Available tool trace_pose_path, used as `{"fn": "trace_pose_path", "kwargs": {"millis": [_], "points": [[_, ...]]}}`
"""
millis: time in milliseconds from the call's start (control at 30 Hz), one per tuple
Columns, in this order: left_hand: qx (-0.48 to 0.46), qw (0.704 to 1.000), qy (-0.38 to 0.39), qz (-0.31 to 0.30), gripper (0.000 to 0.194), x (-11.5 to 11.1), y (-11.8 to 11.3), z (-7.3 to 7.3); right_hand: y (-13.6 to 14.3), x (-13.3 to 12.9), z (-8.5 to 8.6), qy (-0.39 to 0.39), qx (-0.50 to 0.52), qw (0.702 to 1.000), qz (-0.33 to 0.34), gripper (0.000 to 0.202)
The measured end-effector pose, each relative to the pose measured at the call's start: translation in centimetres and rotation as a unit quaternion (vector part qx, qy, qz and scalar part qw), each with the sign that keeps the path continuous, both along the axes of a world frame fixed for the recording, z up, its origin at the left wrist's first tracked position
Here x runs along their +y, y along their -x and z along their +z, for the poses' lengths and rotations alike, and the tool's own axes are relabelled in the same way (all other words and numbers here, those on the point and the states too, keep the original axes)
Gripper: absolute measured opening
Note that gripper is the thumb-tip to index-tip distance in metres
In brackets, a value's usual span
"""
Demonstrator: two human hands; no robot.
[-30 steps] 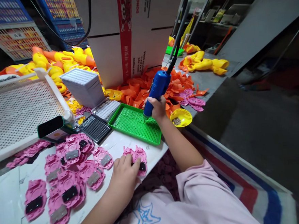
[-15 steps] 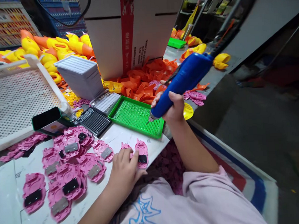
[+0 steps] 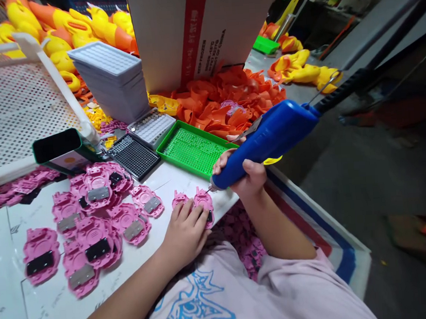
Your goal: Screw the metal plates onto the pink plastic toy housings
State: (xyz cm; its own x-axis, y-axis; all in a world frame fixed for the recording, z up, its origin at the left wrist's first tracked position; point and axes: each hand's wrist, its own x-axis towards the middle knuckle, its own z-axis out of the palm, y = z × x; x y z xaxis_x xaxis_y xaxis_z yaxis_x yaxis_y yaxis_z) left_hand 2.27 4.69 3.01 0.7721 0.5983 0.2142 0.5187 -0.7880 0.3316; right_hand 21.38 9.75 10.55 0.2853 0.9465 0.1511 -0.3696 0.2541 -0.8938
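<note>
My right hand (image 3: 248, 176) is wrapped round a blue electric screwdriver (image 3: 266, 143), whose tip reaches the top of a pink plastic part (image 3: 202, 197) at the table's front edge. My left hand (image 3: 188, 229) lies over that part and a second pink part (image 3: 179, 198) beside it, fingers spread and pressing down. A black plate on the nearer part is partly covered by my fingers. Just behind them sits a green tray (image 3: 194, 148) with small screws in its holes. To the left lie several pink parts (image 3: 94, 231) with black or grey plates.
A black perforated tray (image 3: 134, 155), a stack of white trays (image 3: 110, 79) and a dark open container (image 3: 64, 150) stand behind the pink parts. Orange pieces (image 3: 226, 95) are heaped by a cardboard box (image 3: 164, 41). A white perforated crate (image 3: 20, 114) is at left.
The screwdriver has moved down from over the green tray to the pink part. My left hand has shifted its fingers onto that part. The view has tilted and come closer.
</note>
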Motion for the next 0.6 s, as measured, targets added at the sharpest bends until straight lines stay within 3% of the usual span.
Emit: {"fn": "trace_pose_path", "kwargs": {"millis": [333,600], "points": [[-0.024,0.999,-0.022,0.009,0.037,-0.1,-0.3,-0.1,0.2,0.2,-0.4,0.019,-0.014,1.0,-0.012,0.044],[-0.024,1.0,-0.011,0.006,0.037,-0.2,-0.3,0.0,0.2,-0.4,-1.1,-0.021,-0.052,0.998,0.036,0.052]]}}
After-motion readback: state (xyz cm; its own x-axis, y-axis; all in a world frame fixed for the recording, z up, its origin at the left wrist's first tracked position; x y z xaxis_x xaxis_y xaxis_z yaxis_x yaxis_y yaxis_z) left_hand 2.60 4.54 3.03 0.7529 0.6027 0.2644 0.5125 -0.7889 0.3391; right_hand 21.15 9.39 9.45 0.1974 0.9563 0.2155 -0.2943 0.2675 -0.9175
